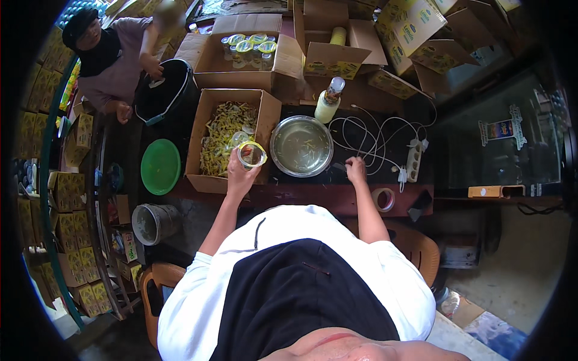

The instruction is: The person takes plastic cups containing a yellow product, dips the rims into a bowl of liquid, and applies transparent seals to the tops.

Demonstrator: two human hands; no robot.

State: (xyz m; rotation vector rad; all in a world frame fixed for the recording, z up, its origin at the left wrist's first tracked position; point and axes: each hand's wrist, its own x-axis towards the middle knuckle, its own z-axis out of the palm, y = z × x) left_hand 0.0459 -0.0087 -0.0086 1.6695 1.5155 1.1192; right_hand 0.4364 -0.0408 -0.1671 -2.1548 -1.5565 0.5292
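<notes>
My left hand [241, 176] is closed round a clear plastic cup [251, 155] with a yellow rim, held over the near right corner of an open carton [269, 120]. Reddish contents show inside the cup. Many small yellow packets [226, 129] fill the carton, and a clear lid or cup lies among them. My right hand [356, 168] rests low on the dark tabletop, its fingertips pinched together by a small dark piece too blurred to name. Between my hands sits a round metal basin [276, 146] with pale strips inside. Behind it stands a bottle [328, 102] of pale yellow liquid.
White cables [376, 141] and a power strip [414, 159] lie at right, with a tape roll [383, 199] and phone [419, 206] near the edge. At left are a green basin [161, 167] and a person [114, 66] by a black bucket [162, 90]. Cartons [235, 79] stand behind.
</notes>
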